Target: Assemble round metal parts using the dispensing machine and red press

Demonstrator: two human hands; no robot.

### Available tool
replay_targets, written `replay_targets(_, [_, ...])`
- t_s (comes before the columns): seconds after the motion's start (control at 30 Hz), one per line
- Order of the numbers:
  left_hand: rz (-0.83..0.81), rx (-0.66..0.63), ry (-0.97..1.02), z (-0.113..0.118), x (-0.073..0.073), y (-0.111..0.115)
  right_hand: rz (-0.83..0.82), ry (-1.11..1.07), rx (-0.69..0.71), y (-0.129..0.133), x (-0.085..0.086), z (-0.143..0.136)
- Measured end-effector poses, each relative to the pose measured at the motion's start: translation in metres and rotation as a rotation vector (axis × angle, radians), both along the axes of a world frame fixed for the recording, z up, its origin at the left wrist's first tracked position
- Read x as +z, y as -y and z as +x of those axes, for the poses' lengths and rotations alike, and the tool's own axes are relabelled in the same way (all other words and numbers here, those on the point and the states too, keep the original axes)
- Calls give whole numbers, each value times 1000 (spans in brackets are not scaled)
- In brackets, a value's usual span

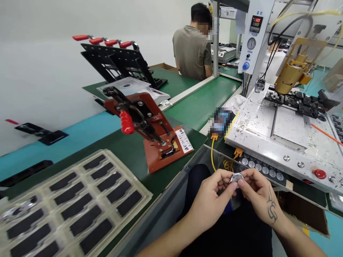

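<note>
A small shiny chrome-like part (237, 176) is pinched between the fingertips of both my hands, above my lap. My left hand (214, 194) grips its left end, with the thumb along the near edge. On the other end, my right hand (255, 189) closes thumb and fingers. The fingers cover much of the part, so its exact kind does not show. Left of my hands, a red-brown toggle-clamp fixture (152, 160) with a red handle stands on the green bench. A beige tray (146, 192) in front of it holds several dark flat pieces.
To the right stands a white machine (257, 132) with a gold cylinder (288, 76) and a red stop button (319, 174). A phone-like device (222, 121) with a yellow cable lies beside it. Black clamp fixtures (120, 62) stand farther back, near a seated co-worker (191, 50).
</note>
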State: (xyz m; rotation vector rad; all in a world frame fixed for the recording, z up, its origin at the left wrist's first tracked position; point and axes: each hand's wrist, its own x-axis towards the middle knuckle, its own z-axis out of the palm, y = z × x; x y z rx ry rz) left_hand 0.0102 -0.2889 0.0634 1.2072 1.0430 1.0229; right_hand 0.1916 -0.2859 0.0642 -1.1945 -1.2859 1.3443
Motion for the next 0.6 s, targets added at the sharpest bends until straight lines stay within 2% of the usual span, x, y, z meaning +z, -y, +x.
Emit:
replay_targets(0.17, [21, -17, -25, 1, 1, 1, 23, 31, 4, 0, -6, 1])
replay_targets(0.27, [22, -14, -31, 0, 0, -2, 96, 77, 38, -2, -9, 8])
replay_targets(0.37, [46, 28, -75, -1, -1, -3, 305, 253, 231, -9, -7, 17])
replay_targets(0.43, [115, 74, -177, -5, 2, -2, 493, 413, 375, -16, -3, 20])
replay_targets(0.5, [211, 84, -302, -15, 12, 0, 661, 529, 429, -25, 0, 17])
replay_targets(0.6, [443, 176, -444, -51, 42, -6, 810, 571, 393, -42, 1, 3])
